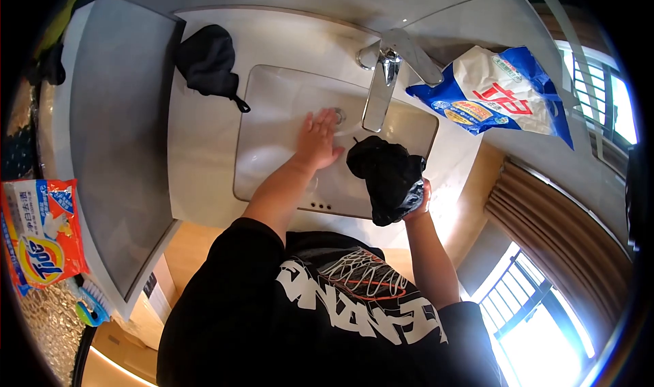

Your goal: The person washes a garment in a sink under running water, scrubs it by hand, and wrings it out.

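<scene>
My left hand (320, 139) is inside the white sink (262, 162), its fingers stretched out beside the metal drain (338, 116). Nothing is in it. At the sink's right side my right hand (424, 199) grips a bunched black cloth item (387, 176). Part of that item is glossy, and it covers most of my fingers; its exact kind does not show. Above the sink stands a chrome faucet (381, 97), its spout pointing down toward the basin. I cannot tell whether water runs from it.
Another black fabric item with a loop (206, 60) lies on the counter at the back left. A blue and white detergent bag (501, 94) rests at the back right. On the far left are an orange Tide packet (42, 234) and a scrub brush (93, 302).
</scene>
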{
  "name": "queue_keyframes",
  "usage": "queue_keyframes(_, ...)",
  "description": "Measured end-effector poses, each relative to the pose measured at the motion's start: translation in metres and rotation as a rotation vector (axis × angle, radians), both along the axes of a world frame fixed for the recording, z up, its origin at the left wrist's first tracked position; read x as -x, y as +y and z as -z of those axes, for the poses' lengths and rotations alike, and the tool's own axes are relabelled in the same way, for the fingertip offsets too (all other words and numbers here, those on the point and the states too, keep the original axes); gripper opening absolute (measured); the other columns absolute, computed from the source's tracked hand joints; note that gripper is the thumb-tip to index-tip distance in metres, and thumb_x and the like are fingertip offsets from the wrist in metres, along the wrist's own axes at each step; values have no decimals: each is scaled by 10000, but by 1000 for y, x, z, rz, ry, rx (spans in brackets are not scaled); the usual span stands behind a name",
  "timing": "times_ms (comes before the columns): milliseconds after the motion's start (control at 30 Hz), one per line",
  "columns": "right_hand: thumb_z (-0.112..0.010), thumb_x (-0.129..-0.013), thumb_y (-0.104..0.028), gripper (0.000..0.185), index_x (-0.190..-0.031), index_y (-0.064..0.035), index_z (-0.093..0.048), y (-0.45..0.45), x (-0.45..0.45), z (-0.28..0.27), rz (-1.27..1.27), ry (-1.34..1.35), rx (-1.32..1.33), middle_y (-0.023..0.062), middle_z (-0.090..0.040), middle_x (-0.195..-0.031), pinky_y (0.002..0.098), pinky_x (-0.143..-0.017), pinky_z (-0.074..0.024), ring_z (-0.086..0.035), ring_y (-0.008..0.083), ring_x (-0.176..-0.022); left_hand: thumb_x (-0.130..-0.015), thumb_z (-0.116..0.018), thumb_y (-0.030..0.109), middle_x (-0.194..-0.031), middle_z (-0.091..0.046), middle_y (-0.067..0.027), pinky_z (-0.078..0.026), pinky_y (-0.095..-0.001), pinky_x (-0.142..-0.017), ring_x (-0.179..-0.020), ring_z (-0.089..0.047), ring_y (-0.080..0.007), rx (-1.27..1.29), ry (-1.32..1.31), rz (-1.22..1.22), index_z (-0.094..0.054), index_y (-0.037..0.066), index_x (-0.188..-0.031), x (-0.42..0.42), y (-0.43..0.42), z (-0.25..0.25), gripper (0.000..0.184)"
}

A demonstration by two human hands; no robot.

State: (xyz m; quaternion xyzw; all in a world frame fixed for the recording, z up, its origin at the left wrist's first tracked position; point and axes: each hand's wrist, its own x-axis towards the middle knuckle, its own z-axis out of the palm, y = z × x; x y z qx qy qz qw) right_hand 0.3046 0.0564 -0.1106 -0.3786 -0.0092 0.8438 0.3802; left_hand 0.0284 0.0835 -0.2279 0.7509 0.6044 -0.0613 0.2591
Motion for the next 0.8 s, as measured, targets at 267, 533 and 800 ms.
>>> queue_keyframes(267, -641, -817, -367, 622, -1326, -35, -511, 10, 20, 10, -37, -103, 109, 184, -624, -1243, 483, -995, -496, -633, 345, -1093, -913, -513, 462, -1489, -365, -157, -182, -533, -1139, -1415, -286, -281, -36, -244, -109, -365, 13, -1450, 5, 0, -1, 715)
queue_keyframes(533, -723, -792, -264, 640, -1331, -15, -484, 70, 103, 52, -491, -702, -305, 169, -600, -1239, 440, -988, -470, -590, 331, -1131, -899, -591, 444, -1250, -563, -164, -444, -509, -942, -1122, -543, -321, 489, -1380, -1051, -473, 19, -1331, 34, 10, -2, 618)
queue_keyframes(800, -713, -731, -535, 1059, -1547, -122, -178, 58, 134, 49, -1007, -1759, -1370, 226, -246, -1532, 588, -1155, -140, -166, 460, -1429, -881, -634, 357, -1529, -224, -267, -207, -577, -1128, -1408, -216, -451, -386, -255, -415, -309, 67, -1474, 29, 19, -65, 736)
